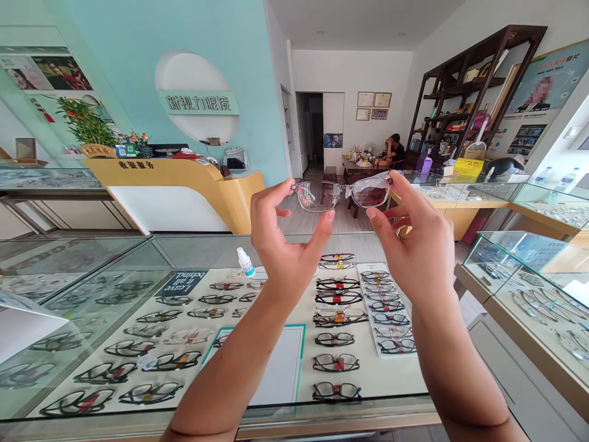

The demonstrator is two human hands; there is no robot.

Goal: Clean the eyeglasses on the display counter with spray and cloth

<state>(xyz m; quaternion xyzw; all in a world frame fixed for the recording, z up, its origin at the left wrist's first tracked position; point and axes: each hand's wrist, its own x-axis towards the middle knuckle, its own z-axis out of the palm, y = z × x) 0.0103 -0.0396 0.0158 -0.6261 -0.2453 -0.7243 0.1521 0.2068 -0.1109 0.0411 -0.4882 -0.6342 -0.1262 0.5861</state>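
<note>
Both my hands hold up a pair of eyeglasses (319, 196) with a thin clear-grey frame, above the glass display case. My left hand (288, 242) pinches the frame's left end, its thumb near the lower rim of that lens. The right end sits between the thumb and fingers of my right hand (416, 239). Red lettering shows on the right lens, and something clear and crinkled, like thin plastic, lies along its top. Below my hands, rows of eyeglasses (338, 339) fill the case. A small white bottle (245, 263) stands beyond my left forearm.
The display case (368, 399) spans the front, with a white board of eyeglasses (373, 307) at its right. More glass cases (529, 294) stand on the right. A yellow-and-white counter (184, 196) is across the room. At the back, a person (396, 149) sits by a table.
</note>
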